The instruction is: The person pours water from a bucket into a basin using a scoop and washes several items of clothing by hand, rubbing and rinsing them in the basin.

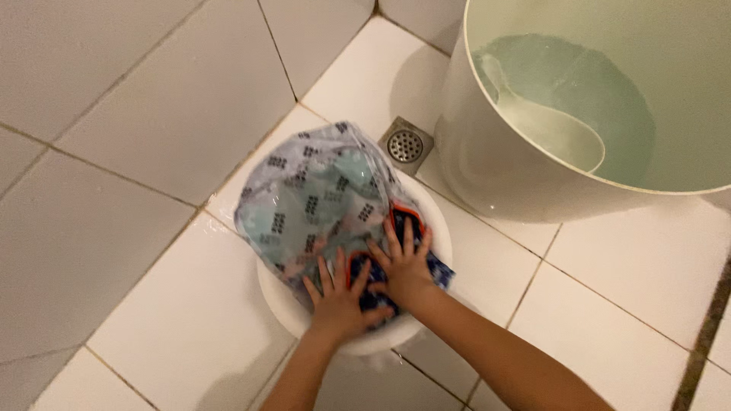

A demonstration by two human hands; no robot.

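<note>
A patterned cloth (312,194), pale blue-grey with dark printed marks and a dark blue and orange edge, lies bunched over a small white basin (438,236) on the tiled floor. My left hand (339,301) presses flat on the near part of the cloth, fingers spread. Just to its right, my right hand (403,266) also presses down on the dark blue part, fingers spread and touching the left hand. Most of the basin is hidden under the cloth.
A large white bucket (487,164) holding water stands at the upper right, with a white ladle (548,125) lying in the water. A square metal floor drain (405,144) sits between bucket and basin. White floor tiles (137,137) surround everything.
</note>
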